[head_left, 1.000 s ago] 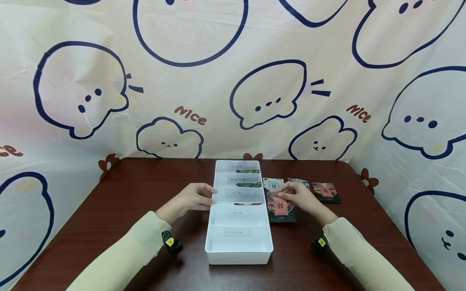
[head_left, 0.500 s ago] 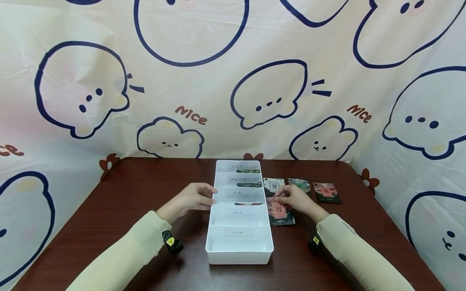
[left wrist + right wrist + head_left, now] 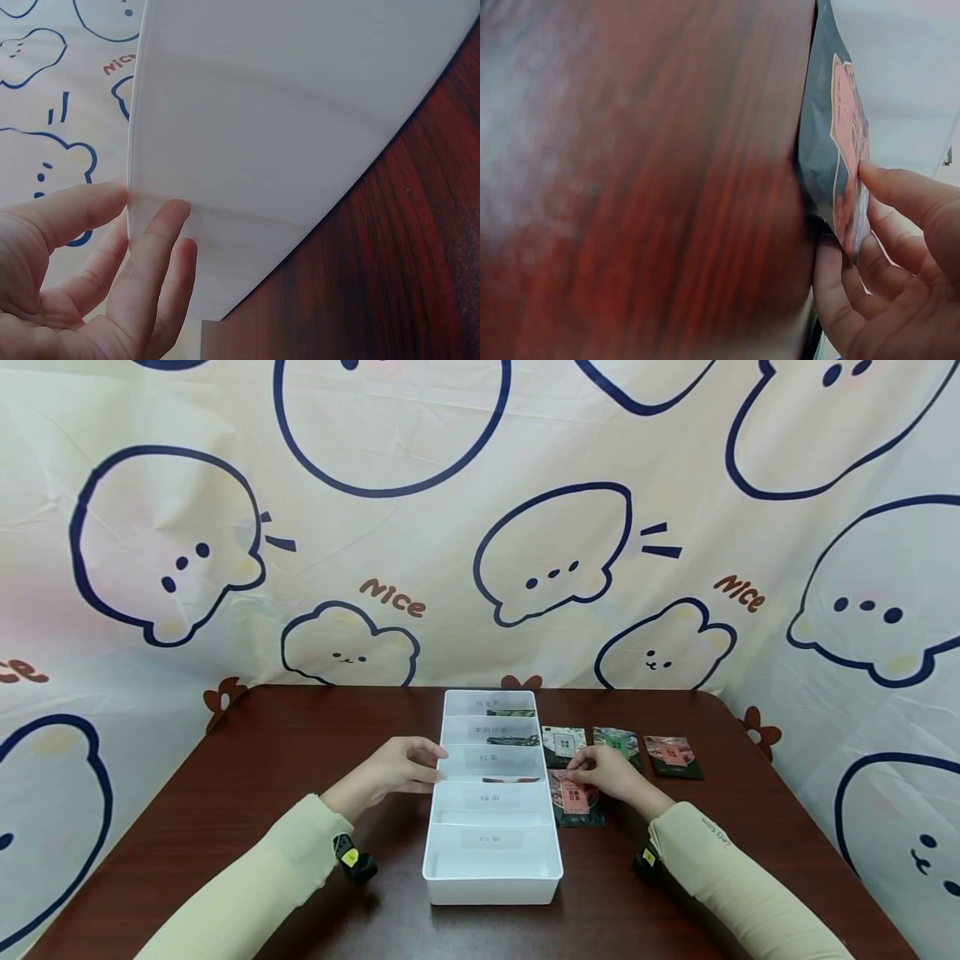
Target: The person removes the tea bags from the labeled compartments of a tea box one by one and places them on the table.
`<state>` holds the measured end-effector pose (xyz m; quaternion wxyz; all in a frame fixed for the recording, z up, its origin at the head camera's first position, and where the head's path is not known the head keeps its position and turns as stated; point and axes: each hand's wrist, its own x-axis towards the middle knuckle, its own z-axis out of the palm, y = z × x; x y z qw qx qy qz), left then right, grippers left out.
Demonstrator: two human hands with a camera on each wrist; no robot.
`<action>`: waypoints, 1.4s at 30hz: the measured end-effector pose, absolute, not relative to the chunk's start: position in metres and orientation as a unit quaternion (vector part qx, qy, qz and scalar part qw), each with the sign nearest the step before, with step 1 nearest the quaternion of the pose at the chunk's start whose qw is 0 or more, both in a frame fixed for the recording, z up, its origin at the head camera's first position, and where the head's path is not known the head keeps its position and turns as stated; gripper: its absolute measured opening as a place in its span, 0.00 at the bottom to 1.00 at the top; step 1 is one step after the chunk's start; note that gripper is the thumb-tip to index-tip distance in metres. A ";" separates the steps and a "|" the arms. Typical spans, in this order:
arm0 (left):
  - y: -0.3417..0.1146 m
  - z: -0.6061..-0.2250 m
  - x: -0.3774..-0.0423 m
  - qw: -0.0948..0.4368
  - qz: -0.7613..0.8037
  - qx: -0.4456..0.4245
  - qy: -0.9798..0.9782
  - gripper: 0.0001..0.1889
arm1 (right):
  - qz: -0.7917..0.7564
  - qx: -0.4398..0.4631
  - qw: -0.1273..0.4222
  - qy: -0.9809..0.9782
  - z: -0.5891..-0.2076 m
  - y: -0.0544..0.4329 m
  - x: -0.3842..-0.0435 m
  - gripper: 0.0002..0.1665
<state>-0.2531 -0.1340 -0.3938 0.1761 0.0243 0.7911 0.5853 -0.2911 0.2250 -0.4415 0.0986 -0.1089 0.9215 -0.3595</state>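
A long white divided box [image 3: 491, 893] stands in the middle of the table. My left hand [image 3: 393, 768] rests its fingertips against the box's left side, near the rim. In the left wrist view, the fingers of my left hand [image 3: 112, 270] are fairly straight along the outer wall. My right hand [image 3: 607, 770] pinches a dark tea sachet with a pink-red label [image 3: 575, 797], right of the box. The right wrist view has the thumb on the sachet's printed face [image 3: 847, 127] and other fingers under its edge. The sachet lies close over the table, slightly tilted.
A white-labelled sachet [image 3: 564, 742], a green-labelled sachet [image 3: 617, 740] and another red-labelled sachet [image 3: 673, 753] lie at the back right. Sachets stand in the box's three far compartments; one shows a red edge [image 3: 510, 780]. Behind the table [image 3: 300, 727] hangs a cartoon-print cloth [image 3: 450, 543].
My right hand has shifted slightly left and nearer the person, with the red-labelled sachet drawn a little the same way. More of the green-labelled sachet shows. My left hand stays put.
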 end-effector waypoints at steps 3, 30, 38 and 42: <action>-0.134 -0.394 -0.254 0.175 0.586 0.022 0.791 0.19 | -0.356 -0.106 0.099 0.923 -0.441 0.225 -0.292 0.05; -0.134 -0.394 -0.253 0.178 0.593 0.020 0.785 0.18 | -0.350 -0.090 0.112 0.926 -0.436 0.224 -0.290 0.07; -0.134 -0.394 -0.253 0.177 0.588 0.020 0.789 0.19 | -0.361 -0.098 0.098 0.922 -0.427 0.231 -0.292 0.10; -0.134 -0.394 -0.252 0.172 0.582 0.021 0.794 0.19 | -0.376 -0.102 0.093 0.916 -0.419 0.235 -0.292 0.13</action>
